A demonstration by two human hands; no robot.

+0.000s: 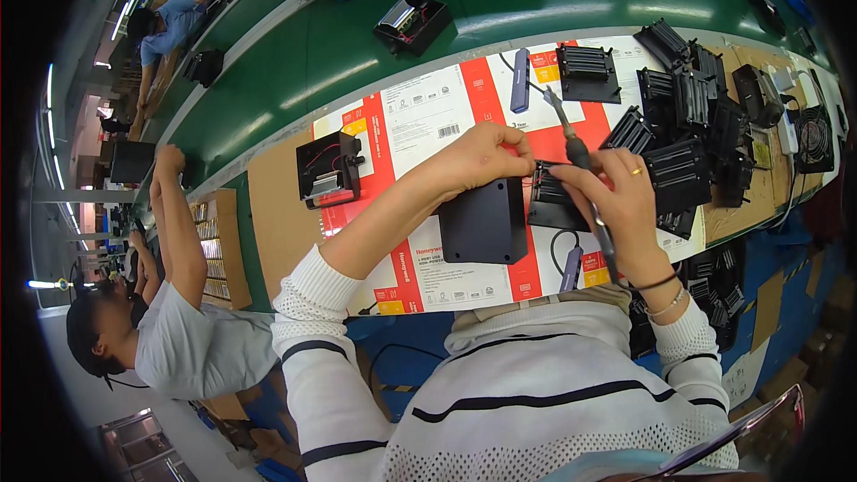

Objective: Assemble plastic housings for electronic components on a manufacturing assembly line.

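My left hand (pixel 491 159) reaches over a black plastic box (pixel 482 228), fingertips pinched together by thin red wires at the edge of a black slotted holder (pixel 555 205). What exactly the pinch holds is too small to make out. My right hand (pixel 616 201) grips a soldering iron (pixel 578 153) with a dark handle. Its metal end points up and away from the wires, and the handle passes under my palm. The right thumb and forefinger come close to the same holder, opposite my left fingertips. The box stands beside the holder on printed white-and-red cardboard (pixel 428 134).
At right lies a pile of black slotted holders (pixel 692 94), with a single holder (pixel 589 71) beyond my hands. An open black box with wires (pixel 328 170) sits left; another (pixel 411 22) rests on the green belt (pixel 295 80). A co-worker (pixel 192 339) reaches in at left.
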